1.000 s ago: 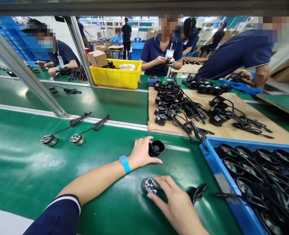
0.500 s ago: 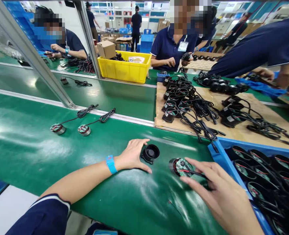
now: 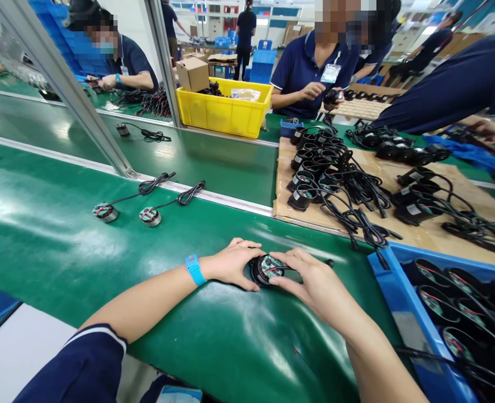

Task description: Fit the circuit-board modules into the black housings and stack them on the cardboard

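Observation:
On the green bench, a round black plastic housing [image 3: 256, 273] sits between the thumb and fingers of my left hand [image 3: 231, 265], which curl about its left side. My right hand [image 3: 314, 278] pinches a small motor with a green circuit board [image 3: 270, 267] on top. The motor is over the housing's mouth, board facing up; how deep it sits inside cannot be made out. Its black cable runs under my right palm, mostly hidden. Further left lie two more motors with boards, a nearer one [image 3: 150, 217] and another [image 3: 105, 212], each with a coiled cable.
A blue bin [image 3: 402, 313] full of black housings with boards stands at the right. Behind it, a cardboard sheet [image 3: 281, 196] carries several cabled units. A metal post [image 3: 83, 112] slants up at the left. A yellow crate [image 3: 226, 115] and co-workers are across the bench.
My right hand has carried the motor leftward, from beside the blue bin onto the housing. My left hand has closed in around the housing. The camera view has shifted slightly.

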Demonstrator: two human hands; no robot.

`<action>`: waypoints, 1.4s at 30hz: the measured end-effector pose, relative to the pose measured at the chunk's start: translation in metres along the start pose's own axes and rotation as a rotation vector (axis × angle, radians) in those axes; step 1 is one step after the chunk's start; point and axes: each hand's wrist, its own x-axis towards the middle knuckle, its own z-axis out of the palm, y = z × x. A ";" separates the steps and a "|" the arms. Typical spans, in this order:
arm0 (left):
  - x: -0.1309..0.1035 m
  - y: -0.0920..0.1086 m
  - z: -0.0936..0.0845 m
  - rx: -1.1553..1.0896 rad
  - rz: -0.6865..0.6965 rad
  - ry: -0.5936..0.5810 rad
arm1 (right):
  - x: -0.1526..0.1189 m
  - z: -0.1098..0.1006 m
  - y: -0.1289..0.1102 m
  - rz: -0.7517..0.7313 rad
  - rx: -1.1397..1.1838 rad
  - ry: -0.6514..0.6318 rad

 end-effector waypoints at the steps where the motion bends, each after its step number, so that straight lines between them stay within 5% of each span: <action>1: 0.000 0.001 0.000 -0.001 0.001 -0.011 | 0.001 0.000 0.001 0.006 0.030 -0.030; 10: -0.002 0.007 0.003 0.009 0.003 -0.008 | 0.009 -0.017 0.005 0.043 0.161 -0.178; 15: -0.001 0.017 0.022 0.020 -0.058 0.193 | 0.009 -0.017 0.005 0.043 0.177 -0.205; 23: 0.000 0.017 0.027 -0.093 -0.128 0.217 | 0.007 -0.004 0.006 0.184 0.418 -0.216; 34: -0.031 0.043 -0.029 0.113 0.034 0.387 | -0.058 0.020 0.031 0.037 -0.036 0.208; 42: -0.039 0.018 -0.012 0.083 -0.071 0.206 | -0.052 0.029 -0.007 0.173 0.028 0.272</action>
